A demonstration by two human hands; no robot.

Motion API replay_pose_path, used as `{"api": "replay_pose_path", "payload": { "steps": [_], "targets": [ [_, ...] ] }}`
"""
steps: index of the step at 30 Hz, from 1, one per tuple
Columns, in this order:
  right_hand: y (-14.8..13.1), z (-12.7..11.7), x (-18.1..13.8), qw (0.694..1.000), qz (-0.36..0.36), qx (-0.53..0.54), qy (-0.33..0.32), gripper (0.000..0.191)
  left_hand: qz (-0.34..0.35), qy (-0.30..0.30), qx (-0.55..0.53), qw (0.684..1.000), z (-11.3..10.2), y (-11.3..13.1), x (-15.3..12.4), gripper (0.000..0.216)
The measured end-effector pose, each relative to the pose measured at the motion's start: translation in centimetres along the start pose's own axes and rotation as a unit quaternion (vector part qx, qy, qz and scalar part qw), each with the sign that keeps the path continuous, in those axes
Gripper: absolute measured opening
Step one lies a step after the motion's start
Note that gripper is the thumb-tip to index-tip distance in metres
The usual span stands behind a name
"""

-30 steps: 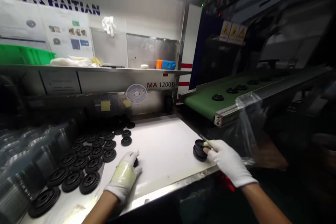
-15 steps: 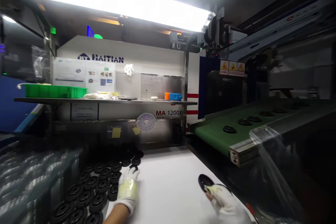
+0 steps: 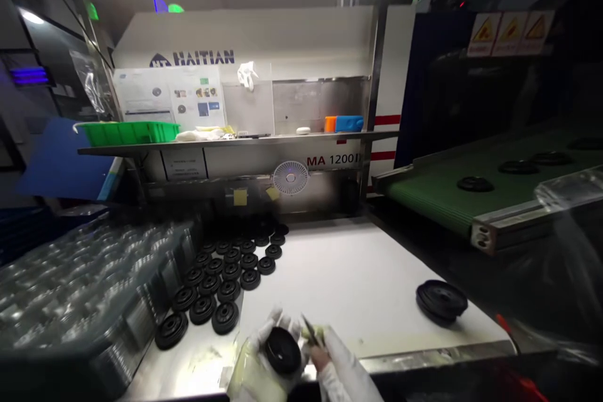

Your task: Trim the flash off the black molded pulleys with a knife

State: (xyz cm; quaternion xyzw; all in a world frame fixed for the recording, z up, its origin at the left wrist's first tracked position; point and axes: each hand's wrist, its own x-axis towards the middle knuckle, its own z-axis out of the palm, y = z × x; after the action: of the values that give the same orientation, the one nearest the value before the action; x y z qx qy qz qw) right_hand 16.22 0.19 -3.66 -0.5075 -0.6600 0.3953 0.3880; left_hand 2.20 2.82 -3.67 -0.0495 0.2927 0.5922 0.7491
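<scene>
My left hand [image 3: 264, 358], in a white glove with a yellowish palm, is closed around a round black plastic wheel [image 3: 282, 350] near the table's front edge. Just to its right, my gloved right hand [image 3: 330, 352] grips a small knife [image 3: 308, 328], its pointed tip up and to the left; the handle is mostly hidden by the fingers. Rows of similar black wheels [image 3: 228, 289] lie on the table to the left. A short stack of black wheels [image 3: 441, 300] sits at the right side of the white table sheet [image 3: 325, 270].
Clear plastic trays [image 3: 108, 264] are piled on the left. A green conveyor belt [image 3: 438, 201] carrying several black wheels runs along the right. Above the table's back, a shelf [image 3: 264, 141] holds a green bin [image 3: 132, 132]; a small fan [image 3: 291, 177] hangs beneath it.
My left hand has come from the rows to the front edge and now holds a wheel. My right hand has left the wheel at the right and moved beside the left, with a knife showing.
</scene>
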Motion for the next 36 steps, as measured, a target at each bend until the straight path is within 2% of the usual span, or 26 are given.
{"api": "replay_pose_path", "payload": {
  "steps": [2,4,8,12,18,25,28,30,33,36],
  "targets": [
    [-0.3,0.1,-0.4,1.0,0.014,0.023,-0.012,0.038,0.035,-0.008,0.009,0.999,-0.5,0.9,-0.9,0.041],
    [-0.7,0.3,-0.7,1.0,0.0,0.011,-0.024,0.031,0.066,-0.004,0.012,0.998,-1.1,1.3,-1.4,0.035],
    [-1.2,0.7,-1.3,0.997,-0.016,-0.077,-0.027,0.021,0.066,-0.024,-0.024,0.997,-1.6,1.5,-1.0,0.023],
    [-1.2,1.1,-1.6,0.98,-0.027,-0.198,0.021,0.028,0.055,-0.018,0.004,0.998,-0.9,0.7,-0.7,0.016],
    [-0.2,1.7,-1.1,0.958,-0.029,-0.285,0.029,0.024,0.119,-0.058,0.057,0.99,-0.3,-1.0,-1.8,0.02],
    [0.5,3.8,-1.8,0.961,-0.044,-0.273,0.023,0.028,0.14,-0.03,0.0,0.99,-1.1,-0.6,-0.7,0.013],
    [0.4,4.6,-2.2,0.962,-0.049,-0.27,0.019,0.029,0.155,-0.022,-0.015,0.988,-1.2,-0.6,-0.4,0.016],
    [0.3,4.7,-2.3,0.964,-0.053,-0.261,0.017,0.027,0.154,-0.021,-0.006,0.988,-1.2,-0.6,-0.7,0.025],
    [0.3,4.3,-2.2,0.968,-0.063,-0.24,0.024,0.025,0.115,-0.037,0.04,0.992,-1.2,-0.5,-1.6,0.039],
    [0.5,3.9,-2.0,0.968,-0.058,-0.242,0.039,0.025,0.104,-0.06,0.062,0.991,-1.4,-0.3,-2.1,0.034]
  ]
}}
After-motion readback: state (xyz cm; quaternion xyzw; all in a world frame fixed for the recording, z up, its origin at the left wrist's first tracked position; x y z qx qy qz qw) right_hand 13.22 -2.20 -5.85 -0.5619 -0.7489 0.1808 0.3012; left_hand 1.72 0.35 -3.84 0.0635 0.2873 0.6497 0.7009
